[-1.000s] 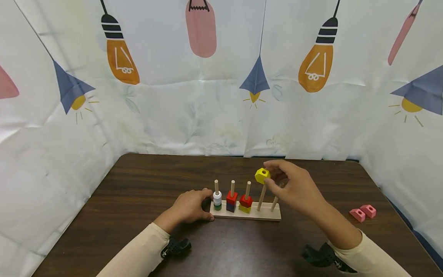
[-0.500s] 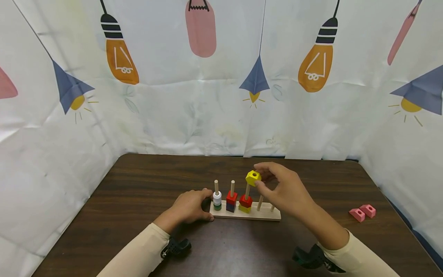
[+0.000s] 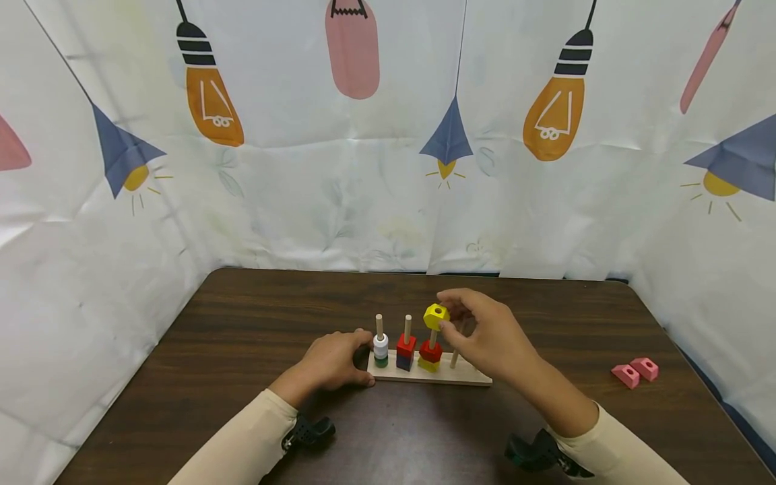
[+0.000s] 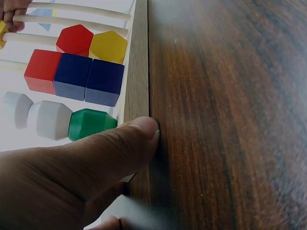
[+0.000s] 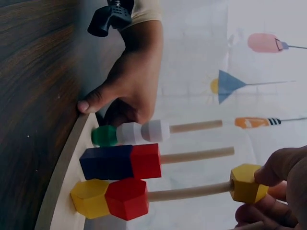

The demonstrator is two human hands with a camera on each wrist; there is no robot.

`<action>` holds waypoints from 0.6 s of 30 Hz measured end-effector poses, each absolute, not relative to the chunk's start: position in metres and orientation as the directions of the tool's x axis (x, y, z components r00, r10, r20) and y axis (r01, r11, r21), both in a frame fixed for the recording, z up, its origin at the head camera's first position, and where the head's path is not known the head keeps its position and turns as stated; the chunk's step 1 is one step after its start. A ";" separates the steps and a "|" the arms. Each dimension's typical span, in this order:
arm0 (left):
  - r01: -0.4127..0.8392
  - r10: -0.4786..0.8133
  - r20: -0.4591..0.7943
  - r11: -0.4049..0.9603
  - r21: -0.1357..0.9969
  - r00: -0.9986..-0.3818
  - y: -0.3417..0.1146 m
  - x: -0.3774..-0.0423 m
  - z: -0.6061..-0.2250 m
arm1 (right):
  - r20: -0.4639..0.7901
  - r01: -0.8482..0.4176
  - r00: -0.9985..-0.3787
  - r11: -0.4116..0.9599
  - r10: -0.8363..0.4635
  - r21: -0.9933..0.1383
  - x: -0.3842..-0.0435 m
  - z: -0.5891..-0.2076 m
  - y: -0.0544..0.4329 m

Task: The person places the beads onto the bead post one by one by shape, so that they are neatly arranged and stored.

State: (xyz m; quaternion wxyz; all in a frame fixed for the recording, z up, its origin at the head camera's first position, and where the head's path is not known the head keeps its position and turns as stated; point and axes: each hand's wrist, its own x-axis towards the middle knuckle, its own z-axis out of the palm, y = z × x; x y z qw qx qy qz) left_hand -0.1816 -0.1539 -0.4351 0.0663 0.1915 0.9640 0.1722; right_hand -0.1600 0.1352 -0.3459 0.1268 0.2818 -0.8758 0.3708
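My left hand grips the left end of the wooden peg board, thumb on its near edge. My right hand pinches a yellow hexagonal bead between thumb and fingers. In the right wrist view, the tip of the third peg meets the hole of this bead. Below on that peg sit a red hexagonal bead and a yellow one. The second peg bears a red cube over two dark blue cubes. White beads and a green bead fill the first peg's lower part.
Two pink beads with slanted sides lie on the dark wood table at the right. The fourth peg carries no bead, and my right hand hides the fifth. A printed white curtain hangs around the table.
My right hand has moved left with the yellow hexagonal bead, from above the fourth peg to the top of the third, and slightly down. The left hand has stayed at the board's end.
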 end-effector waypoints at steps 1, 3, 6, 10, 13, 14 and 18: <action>0.347 0.393 -0.061 0.867 0.357 -0.918 -0.154 -0.182 -0.435 | 0.432 -0.586 -0.810 0.573 -0.397 -0.573 -0.159 -0.346 0.134; 0.348 0.394 -0.060 0.866 0.359 -0.917 -0.154 -0.182 -0.435 | 0.431 -0.582 -0.813 0.590 -0.392 -0.560 -0.158 -0.348 0.132; 0.346 0.391 -0.059 0.867 0.359 -0.918 -0.155 -0.182 -0.435 | 0.436 -0.579 -0.813 0.604 -0.385 -0.547 -0.156 -0.350 0.128; 0.343 0.389 -0.060 0.868 0.360 -0.919 -0.155 -0.181 -0.435 | 0.443 -0.566 -0.822 0.607 -0.358 -0.559 -0.155 -0.358 0.126; 0.346 0.391 -0.058 0.867 0.359 -0.919 -0.154 -0.181 -0.435 | 0.446 -0.556 -0.828 0.596 -0.338 -0.580 -0.155 -0.367 0.127; 0.348 0.392 -0.058 0.866 0.358 -0.918 -0.154 -0.181 -0.435 | 0.448 -0.554 -0.830 0.590 -0.333 -0.588 -0.155 -0.370 0.127; 0.352 0.396 -0.054 0.864 0.360 -0.917 -0.154 -0.181 -0.435 | 0.463 -0.551 -0.831 0.563 -0.307 -0.616 -0.156 -0.380 0.126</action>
